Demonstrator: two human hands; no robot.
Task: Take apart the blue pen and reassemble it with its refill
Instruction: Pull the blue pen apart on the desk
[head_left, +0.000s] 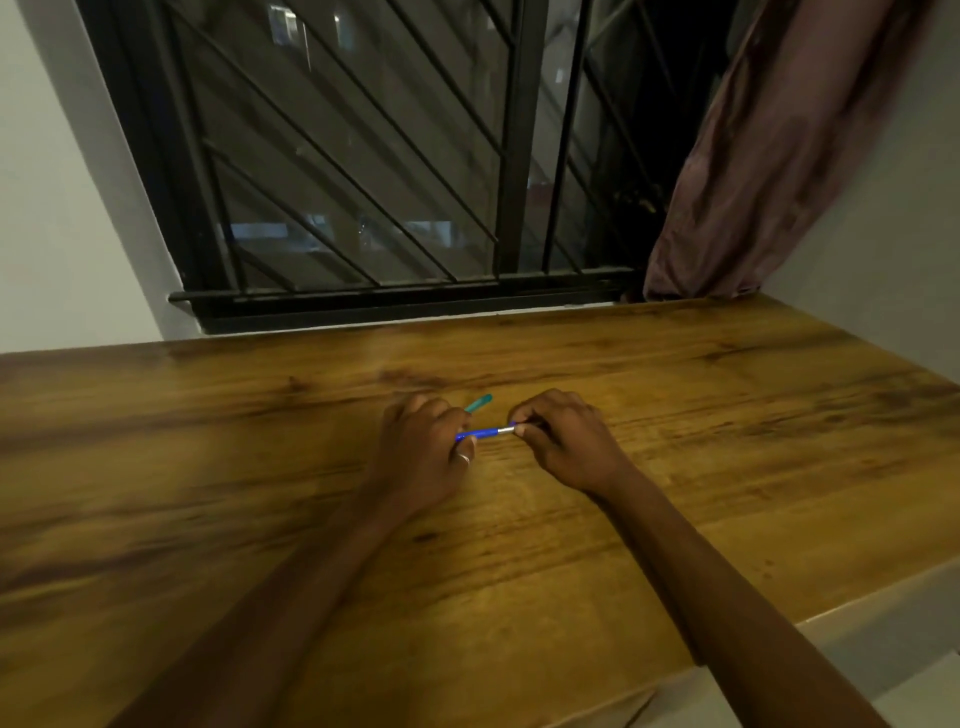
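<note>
Blue pen (480, 433) pinched end to end between both hands, left (423, 457) and right (563, 441), above wooden table (727, 415).

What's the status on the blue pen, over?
Left hand and right hand both gripping blue pen just above table. Silver section showing at right end. Teal pen behind, clear.

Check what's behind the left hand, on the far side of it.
A teal pen-like piece sticks out past the left hand over the wooden table. Its lower end is hidden by the fingers, so whether it is held or just lying there can't be told.
</note>
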